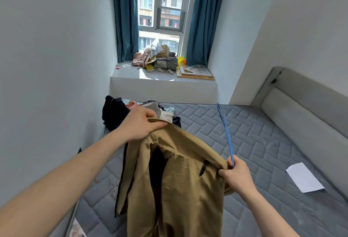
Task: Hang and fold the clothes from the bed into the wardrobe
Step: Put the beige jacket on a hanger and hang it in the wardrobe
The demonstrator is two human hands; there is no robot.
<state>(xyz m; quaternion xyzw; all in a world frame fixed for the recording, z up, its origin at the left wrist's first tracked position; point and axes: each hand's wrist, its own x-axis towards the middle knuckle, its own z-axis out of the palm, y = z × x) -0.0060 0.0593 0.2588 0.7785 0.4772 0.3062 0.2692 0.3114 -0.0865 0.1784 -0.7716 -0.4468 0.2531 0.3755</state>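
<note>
A tan jacket [180, 176] with a dark lining hangs in the air over the grey quilted mattress [263, 142]. My left hand [143, 124] grips its upper edge at the far side. My right hand [235, 172] pinches the near shoulder of the jacket together with a thin blue hanger [226, 131], which sticks up and away from the hand. A pile of clothes [131, 112], dark, pink and grey, lies on the bed behind my left hand, against the left wall.
A white sheet of paper [305, 177] lies on the mattress at the right. The padded headboard [301, 108] runs along the right side. A window ledge [162, 78] beyond the bed carries bags and clutter, with blue curtains at either side.
</note>
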